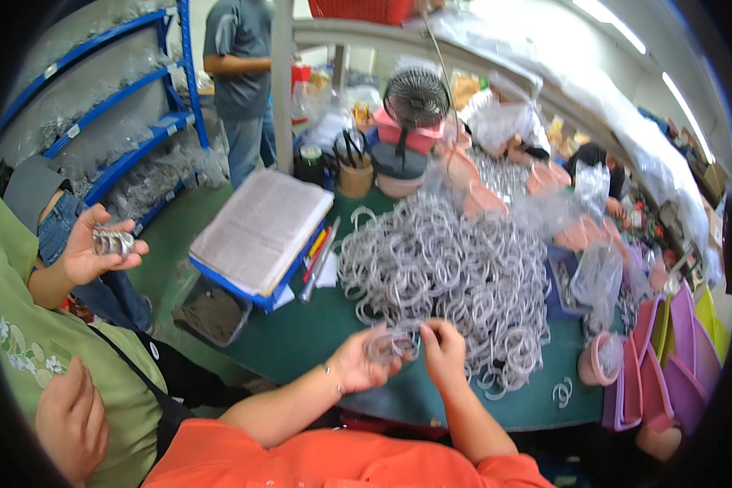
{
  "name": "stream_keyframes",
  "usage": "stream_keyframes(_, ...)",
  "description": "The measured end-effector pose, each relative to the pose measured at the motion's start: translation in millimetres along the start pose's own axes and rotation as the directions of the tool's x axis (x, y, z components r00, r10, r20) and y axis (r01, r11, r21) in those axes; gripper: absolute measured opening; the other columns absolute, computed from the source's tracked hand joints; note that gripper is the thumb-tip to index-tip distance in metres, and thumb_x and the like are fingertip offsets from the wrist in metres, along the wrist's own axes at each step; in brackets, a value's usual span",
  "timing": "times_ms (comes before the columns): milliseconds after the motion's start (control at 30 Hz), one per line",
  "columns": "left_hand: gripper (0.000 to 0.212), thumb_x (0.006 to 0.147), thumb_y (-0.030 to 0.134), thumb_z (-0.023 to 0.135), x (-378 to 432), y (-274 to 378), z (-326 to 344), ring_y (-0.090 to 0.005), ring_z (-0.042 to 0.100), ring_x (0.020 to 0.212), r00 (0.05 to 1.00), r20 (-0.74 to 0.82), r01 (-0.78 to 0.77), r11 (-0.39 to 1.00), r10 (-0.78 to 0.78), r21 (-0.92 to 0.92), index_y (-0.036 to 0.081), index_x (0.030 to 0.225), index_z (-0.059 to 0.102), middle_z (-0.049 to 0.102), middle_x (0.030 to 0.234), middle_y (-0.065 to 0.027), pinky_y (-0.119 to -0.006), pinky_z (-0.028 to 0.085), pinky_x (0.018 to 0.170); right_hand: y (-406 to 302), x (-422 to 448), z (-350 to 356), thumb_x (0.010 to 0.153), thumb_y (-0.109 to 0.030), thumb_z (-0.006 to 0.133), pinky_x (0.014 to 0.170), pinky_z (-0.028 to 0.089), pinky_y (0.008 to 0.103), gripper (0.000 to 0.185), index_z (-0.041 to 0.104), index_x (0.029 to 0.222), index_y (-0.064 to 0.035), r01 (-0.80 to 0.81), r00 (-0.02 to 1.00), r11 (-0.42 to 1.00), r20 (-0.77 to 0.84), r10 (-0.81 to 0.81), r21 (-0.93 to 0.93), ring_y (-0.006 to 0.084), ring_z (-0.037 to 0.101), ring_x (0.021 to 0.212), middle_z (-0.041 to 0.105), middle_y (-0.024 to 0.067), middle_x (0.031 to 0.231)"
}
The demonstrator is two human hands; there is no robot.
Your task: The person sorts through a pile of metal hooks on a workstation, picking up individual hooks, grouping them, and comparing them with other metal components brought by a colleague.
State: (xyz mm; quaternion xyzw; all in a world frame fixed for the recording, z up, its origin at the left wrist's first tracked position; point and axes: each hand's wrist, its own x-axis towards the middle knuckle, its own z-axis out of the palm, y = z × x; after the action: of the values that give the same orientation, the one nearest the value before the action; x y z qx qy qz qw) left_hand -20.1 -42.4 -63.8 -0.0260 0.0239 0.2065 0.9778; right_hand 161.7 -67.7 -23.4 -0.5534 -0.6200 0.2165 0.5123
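Observation:
Several clear plastic rings lie in my left hand, its palm turned up and its fingers curled around them. My right hand pinches the edge of a ring between thumb and forefinger, close beside the left hand. Just beyond both hands spreads a large heap of translucent open rings on the green tabletop. Two or so loose rings lie apart near the table's right front edge. The exact shape of the ring at my right fingertips is blurred.
At the left a co-worker's hand holds metal rings. A printed paper stack, pens and a tub of dark material are left of the heap. Behind it stands a fan; coloured plastic bins are at right.

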Motion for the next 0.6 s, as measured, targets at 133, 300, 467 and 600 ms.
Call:
stream_keyframes(133, 0.04, 0.09, 0.03, 0.048, 14.6, 11.5, -5.6, -0.0357, 0.059, 0.094, 0.942, -0.225, -0.245, 0.968, 0.249, 0.045, 0.0, 0.117, 0.051, 0.058, 0.107, -0.019, -0.043, 0.053, 0.076, 26.4, 5.0, 13.7, 0.083, -0.007, 0.061, 0.06, 0.044, 0.0255, 0.009, 0.06, 0.085, 0.0019, -0.295, 0.954, 0.949, 0.089, 0.286, 0.113, 0.0101, 0.052, 0.065, 0.058, 0.004, 0.071)
stream_keyframes(300, 0.026, 0.087, 0.01, 0.053, 7.7, 10.6, 9.7, -0.0292, 0.059, 0.1, 0.901, -0.249, -0.29, 0.92, 0.355, 0.263, 0.002, 0.112, 0.053, 0.059, 0.107, -0.0168, -0.044, 0.051, 0.084, 14.4, 1.0, -1.5, 0.088, -0.002, 0.055, 0.053, 0.047, 0.0201, 0.005, 0.055, 0.093, -0.0011, -0.317, 0.948, 0.857, 0.115, 0.296, 0.406, 0.0076, 0.058, 0.065, 0.059, 0.0024, 0.077)
stream_keyframes(467, 0.027, 0.084, 0.001, 0.058, 1.0, 8.9, -2.8, -0.0245, 0.063, 0.093, 0.917, -0.152, -0.282, 0.869, 0.369, 0.406, 0.003, 0.111, 0.052, 0.062, 0.101, -0.0146, -0.032, 0.055, 0.073, 6.3, -5.4, 0.0, 0.091, -0.003, 0.049, 0.061, 0.054, 0.0261, 0.009, 0.049, 0.099, 0.0004, -0.369, 0.926, 0.756, 0.141, 0.351, 0.54, 0.0181, 0.065, 0.076, 0.061, 0.0103, 0.088)
stream_keyframes(600, 0.028, 0.084, 0.003, 0.059, -12.5, 2.1, 8.3, -0.0192, 0.063, 0.085, 0.866, -0.244, -0.254, 0.804, 0.437, 0.537, 0.001, 0.111, 0.052, 0.061, 0.096, -0.0122, -0.026, 0.052, 0.061, 3.3, -4.7, 9.0, 0.092, -0.004, 0.046, 0.063, 0.055, 0.0287, 0.012, 0.043, 0.103, -0.0024, -0.411, 0.894, 0.576, 0.191, 0.405, 0.706, 0.023, 0.065, 0.076, 0.062, 0.0139, 0.087)
